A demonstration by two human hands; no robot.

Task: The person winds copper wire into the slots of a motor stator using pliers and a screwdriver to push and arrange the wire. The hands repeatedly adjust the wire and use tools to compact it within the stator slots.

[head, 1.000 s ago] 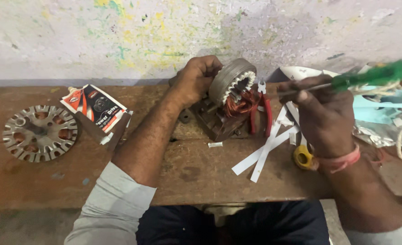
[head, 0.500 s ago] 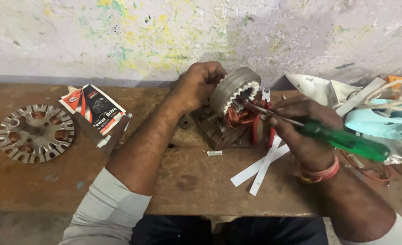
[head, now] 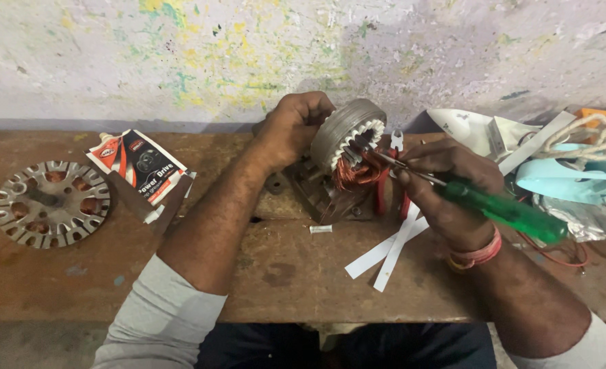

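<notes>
One copper-wound motor stator [head: 349,147], one green-handled screwdriver [head: 494,205], one flat slotted metal disc [head: 51,203] and two white paper strips [head: 388,249] are counted.

Left hand [head: 292,130] curled in a grip, right hand [head: 446,184] fingers clenched, forearms converging.

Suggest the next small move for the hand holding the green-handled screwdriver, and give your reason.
Probably press the green-handled screwdriver tip slightly deeper between the slots of the round grey metal stator. The right hand has the tip at the copper winding, while the left hand steadies the stator.
</notes>
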